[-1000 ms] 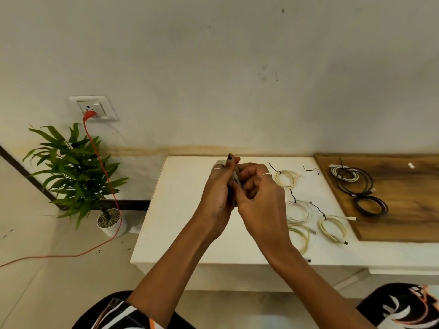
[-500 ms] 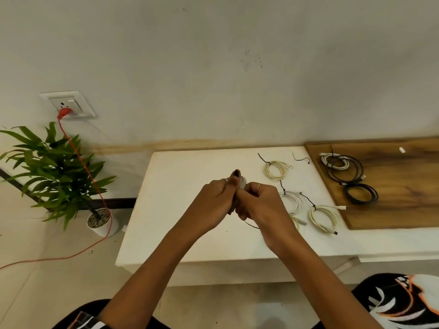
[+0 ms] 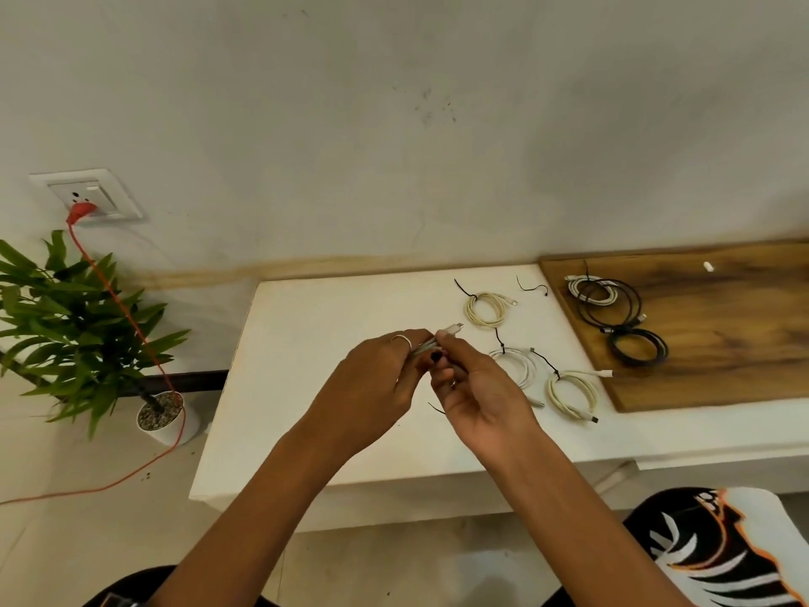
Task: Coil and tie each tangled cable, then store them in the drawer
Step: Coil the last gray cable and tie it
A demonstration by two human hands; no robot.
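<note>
Pinching a white cable (image 3: 442, 337) between them above the table (image 3: 306, 387), the left hand (image 3: 376, 383) and right hand (image 3: 475, 387) both gripped it, its plug poking out beside three tied coils (image 3: 486, 308).

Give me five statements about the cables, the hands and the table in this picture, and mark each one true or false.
1. Both hands hold a white cable above the white table. True.
2. Three coiled white cables lie on the white table. True: one at the back, one in the middle, one nearest the wooden board.
3. The black cables lie on the white table. False: they lie on the wooden board.
4. The red cord is unplugged. False: its plug sits in the wall socket.
5. The left hand rests flat on the table. False: it is raised, pinching the cable with the right hand.
</note>
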